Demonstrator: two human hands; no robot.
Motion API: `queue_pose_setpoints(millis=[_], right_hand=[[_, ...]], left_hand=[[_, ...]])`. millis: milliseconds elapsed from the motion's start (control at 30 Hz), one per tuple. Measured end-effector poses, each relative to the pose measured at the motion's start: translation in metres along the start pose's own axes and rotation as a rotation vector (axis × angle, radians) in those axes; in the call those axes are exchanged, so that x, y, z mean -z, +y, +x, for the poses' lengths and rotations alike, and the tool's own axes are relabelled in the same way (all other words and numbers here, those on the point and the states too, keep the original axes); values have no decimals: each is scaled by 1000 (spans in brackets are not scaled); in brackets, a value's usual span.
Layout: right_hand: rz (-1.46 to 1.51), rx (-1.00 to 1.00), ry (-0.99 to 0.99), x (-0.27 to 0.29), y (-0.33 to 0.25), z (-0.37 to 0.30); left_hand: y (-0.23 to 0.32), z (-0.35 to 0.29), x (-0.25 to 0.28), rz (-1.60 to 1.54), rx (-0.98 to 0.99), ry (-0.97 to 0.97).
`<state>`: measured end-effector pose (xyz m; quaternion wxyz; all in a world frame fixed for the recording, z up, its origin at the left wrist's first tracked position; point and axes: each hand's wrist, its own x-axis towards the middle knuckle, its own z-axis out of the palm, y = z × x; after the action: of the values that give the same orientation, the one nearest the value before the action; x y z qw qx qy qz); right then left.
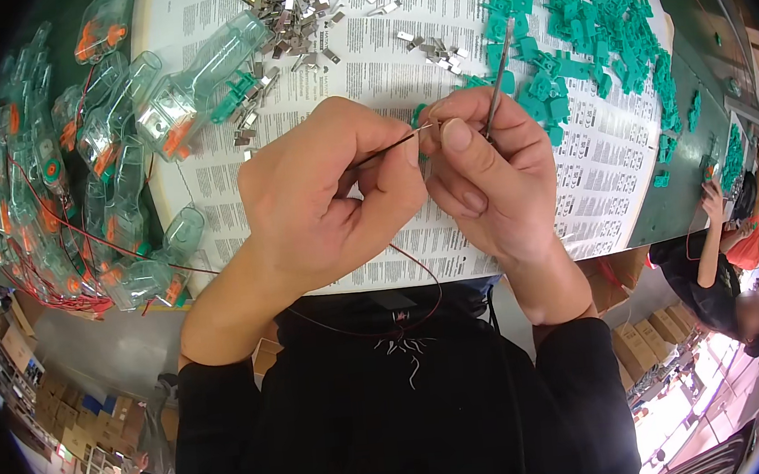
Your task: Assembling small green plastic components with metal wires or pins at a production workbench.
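Note:
My left hand [330,187] is closed in a pinch on a thin dark wire [381,153], whose bare tip points toward the fingers of the other hand. Close beside it, my right hand [500,172] is closed too, with a slim grey metal tool [501,68] sticking up from between its fingers. Its thumb and forefinger meet near the wire's tip; whether they pinch a small part there is hidden. Below the hands a dark red wire [438,277] loops over my lap.
Printed sheets [366,85] cover the green table. Clear greenish plastic housings [115,107] with orange parts and red wires crowd the left. Small metal clips [292,14] lie at the far middle, green plastic pieces [596,24] at the far right. Another person [715,253] works at right.

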<state>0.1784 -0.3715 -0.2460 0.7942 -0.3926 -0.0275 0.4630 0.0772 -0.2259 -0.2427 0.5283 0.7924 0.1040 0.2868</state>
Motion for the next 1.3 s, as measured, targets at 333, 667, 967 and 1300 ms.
queue_pose_setpoints(millis=[333, 667, 967, 1300], right_hand=[[23, -27, 8, -1, -1, 0], [-74, 6, -12, 1, -1, -2], [-773, 358, -13, -2, -6, -1], [-604, 290, 31, 5, -14, -5]], left_hand=[[2, 2, 1, 49, -20, -16], [1, 2, 0, 98, -65, -29], [-1, -5, -7, -104, 107, -6], [-4, 6, -3, -16, 14, -136]])
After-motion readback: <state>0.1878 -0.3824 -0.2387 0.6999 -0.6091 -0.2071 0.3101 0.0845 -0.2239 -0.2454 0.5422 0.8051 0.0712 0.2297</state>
